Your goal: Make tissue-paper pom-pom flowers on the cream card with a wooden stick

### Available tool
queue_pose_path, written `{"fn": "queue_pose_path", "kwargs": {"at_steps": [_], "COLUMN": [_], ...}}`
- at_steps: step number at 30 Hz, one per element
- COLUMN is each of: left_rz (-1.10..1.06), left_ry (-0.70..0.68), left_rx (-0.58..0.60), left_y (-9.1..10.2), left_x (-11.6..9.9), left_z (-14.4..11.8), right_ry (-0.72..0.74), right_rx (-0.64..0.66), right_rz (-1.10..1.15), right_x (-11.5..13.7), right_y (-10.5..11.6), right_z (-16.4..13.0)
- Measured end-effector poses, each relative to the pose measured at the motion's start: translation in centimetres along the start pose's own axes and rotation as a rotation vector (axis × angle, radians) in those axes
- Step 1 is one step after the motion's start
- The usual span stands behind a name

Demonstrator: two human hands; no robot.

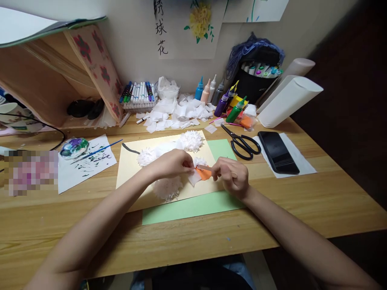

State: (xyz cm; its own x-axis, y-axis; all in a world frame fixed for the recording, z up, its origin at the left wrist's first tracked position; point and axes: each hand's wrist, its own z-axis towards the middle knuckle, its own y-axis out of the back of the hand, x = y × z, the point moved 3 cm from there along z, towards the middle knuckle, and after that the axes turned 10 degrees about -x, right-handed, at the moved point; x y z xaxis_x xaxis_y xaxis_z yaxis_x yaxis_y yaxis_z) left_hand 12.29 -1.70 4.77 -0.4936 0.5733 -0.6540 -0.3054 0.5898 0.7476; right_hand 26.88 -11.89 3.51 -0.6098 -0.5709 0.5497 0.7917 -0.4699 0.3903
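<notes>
White tissue square, flat stick in right hand

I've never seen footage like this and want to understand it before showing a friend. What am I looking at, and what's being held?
There is no machine here, just a person's two bare hands. The single picture comes from a camera worn on the head, looking forward and down.

On the wooden table lies a cream sheet bearing fluffy white clusters, partly over a green sheet. Scissors and a phone lie to the right; white paper scraps are heaped behind.

The right hand holds a thin stick above something orange. The left hand is bent beside the stick's tip; whether it grips anything is hard to tell.
</notes>
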Motion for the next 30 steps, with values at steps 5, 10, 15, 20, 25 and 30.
{"fn": "queue_pose_path", "kwargs": {"at_steps": [5,10,15,20,25,30], "left_rz": [0.099,0.103,0.125,0.135,0.115,0.130], "left_ry": [0.022,0.009,0.000,0.009,0.005,0.006], "left_rx": [-0.129,-0.199,-0.235,-0.238,-0.238,-0.231], "left_y": [-0.5,-0.8,-1.1,-1.2,-1.4,-1.6], "left_x": [0.3,0.4,0.7,0.7,0.8,1.0], "left_z": [0.4,0.9,1.1,1.1,1.2,1.2], "right_ry": [-0.102,-0.091,0.124,0.083,0.029,-0.076], "right_rx": [-0.051,-0.102,-0.046,-0.009,0.002,-0.014], "right_rz": [0.009,0.027,0.096,0.045,-0.005,-0.068], "right_x": [-0.3,-0.1,0.8,0.3,-0.1,-0.2], "right_y": [0.0,0.5,0.5,0.0,-0.2,-0.5], "right_z": [-0.2,-0.4,-0.3,-0.2,-0.2,-0.2]}}
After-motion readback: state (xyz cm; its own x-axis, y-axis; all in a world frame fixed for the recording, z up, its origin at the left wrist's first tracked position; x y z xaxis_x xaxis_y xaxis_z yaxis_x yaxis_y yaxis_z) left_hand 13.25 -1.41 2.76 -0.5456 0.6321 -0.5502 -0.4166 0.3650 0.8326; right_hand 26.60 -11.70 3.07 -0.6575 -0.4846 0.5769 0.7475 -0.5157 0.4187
